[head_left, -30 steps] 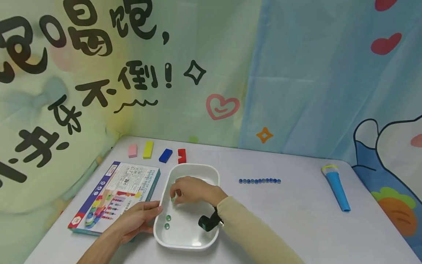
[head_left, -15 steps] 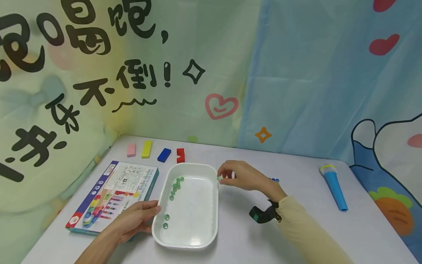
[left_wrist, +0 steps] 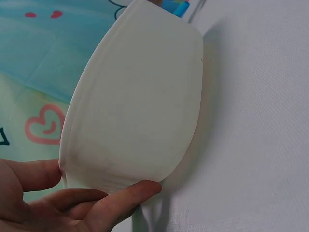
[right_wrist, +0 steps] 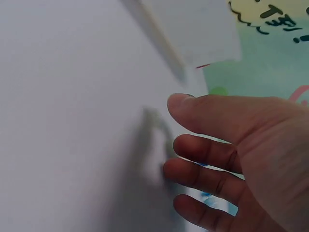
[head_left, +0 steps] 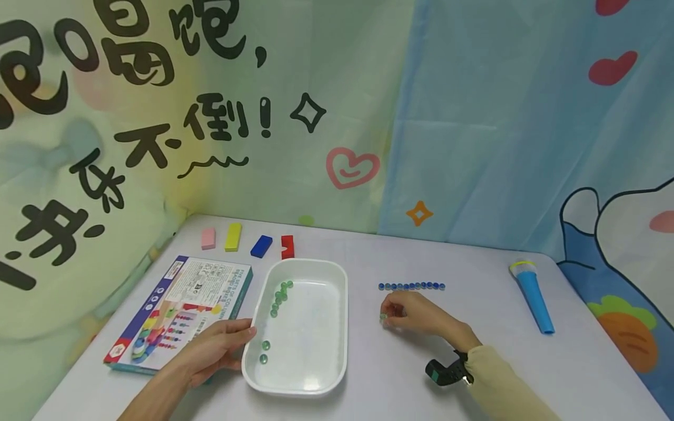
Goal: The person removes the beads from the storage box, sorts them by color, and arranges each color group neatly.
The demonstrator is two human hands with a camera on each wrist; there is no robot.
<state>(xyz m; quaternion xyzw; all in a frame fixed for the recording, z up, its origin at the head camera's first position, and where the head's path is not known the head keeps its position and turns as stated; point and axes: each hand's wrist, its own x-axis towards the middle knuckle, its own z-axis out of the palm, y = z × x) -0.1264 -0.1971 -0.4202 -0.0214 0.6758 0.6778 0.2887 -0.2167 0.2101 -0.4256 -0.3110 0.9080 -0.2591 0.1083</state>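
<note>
A white tray stands on the table and holds several green beads, with two more nearer its front. My left hand rests against the tray's left wall; in the left wrist view its fingers lie along the tray's outer wall. To the right of the tray, my right hand is down at the table and pinches a green bead. Just beyond it lies a row of blue beads. The right wrist view shows curled fingers over the table, the bead hidden.
A printed game box lies left of the tray. Pink, yellow, blue and red blocks sit in a row behind it. A blue tube lies at the far right. Printed curtains enclose the table's back.
My right hand left the tray with a green bead, passed over its right rim, and came down on the table below the blue row. The left hand stayed on the tray.
</note>
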